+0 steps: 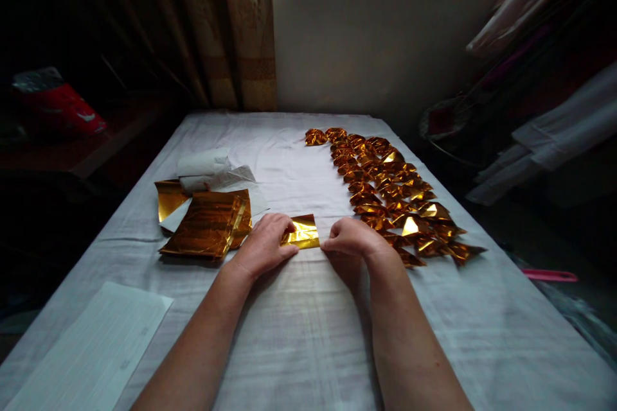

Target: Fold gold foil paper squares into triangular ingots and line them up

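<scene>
A small folded sheet of gold foil paper (306, 231) lies on the white cloth between my hands, its face catching the light. My left hand (267, 241) grips the sheet's left end, thumb along the near edge and fingers bent over the far one. At the near right corner, the thumb and finger of my right hand (351, 237) are pinched together on the edge. Left of my left hand sits a stack of flat gold foil sheets (202, 225). Rows of folded gold foil pieces (380, 186) spread out beyond and right of my right hand.
Crumpled white paper (205, 167) lies behind the stack. A pale printed sheet (96, 347) rests at the near left of the cloth-covered surface (299, 347). Curtains (231, 32) and a wall (366, 45) stand behind; hanging clothes (573, 122) and a pink handle (549, 275) are at right.
</scene>
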### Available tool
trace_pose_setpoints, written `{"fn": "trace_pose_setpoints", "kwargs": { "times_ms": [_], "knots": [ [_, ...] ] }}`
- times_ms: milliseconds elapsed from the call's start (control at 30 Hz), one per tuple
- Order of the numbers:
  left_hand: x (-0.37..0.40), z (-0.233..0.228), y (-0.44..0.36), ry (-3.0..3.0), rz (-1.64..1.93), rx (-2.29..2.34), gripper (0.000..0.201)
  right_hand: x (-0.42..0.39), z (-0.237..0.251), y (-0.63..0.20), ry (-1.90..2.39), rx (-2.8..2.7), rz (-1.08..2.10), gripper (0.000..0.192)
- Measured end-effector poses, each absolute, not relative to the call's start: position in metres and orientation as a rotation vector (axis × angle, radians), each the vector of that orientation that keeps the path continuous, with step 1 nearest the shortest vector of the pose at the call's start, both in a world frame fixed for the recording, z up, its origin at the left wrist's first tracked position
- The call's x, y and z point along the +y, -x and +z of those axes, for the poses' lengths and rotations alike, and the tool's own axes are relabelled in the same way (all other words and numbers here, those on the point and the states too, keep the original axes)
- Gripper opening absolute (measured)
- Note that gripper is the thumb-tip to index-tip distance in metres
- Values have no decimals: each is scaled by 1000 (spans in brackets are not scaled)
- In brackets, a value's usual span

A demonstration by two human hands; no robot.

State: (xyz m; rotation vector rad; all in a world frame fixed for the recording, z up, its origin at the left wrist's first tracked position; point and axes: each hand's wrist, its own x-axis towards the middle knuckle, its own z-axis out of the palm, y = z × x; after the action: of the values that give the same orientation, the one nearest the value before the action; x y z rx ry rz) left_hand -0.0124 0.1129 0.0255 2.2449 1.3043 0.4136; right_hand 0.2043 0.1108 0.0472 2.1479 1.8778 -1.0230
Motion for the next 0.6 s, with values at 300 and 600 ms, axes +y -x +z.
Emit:
{"fn": "trace_pose_setpoints", "kwargs": {
  "times_ms": [300,600],
  "knots": [
    [115,16,7,-2289,474,1375,15,108,50,-183,-2150,2105,-999,16],
    [119,14,16,-2263,436,1256,23,109,50,-179,-2111,2081,-863,16]
  ]
}}
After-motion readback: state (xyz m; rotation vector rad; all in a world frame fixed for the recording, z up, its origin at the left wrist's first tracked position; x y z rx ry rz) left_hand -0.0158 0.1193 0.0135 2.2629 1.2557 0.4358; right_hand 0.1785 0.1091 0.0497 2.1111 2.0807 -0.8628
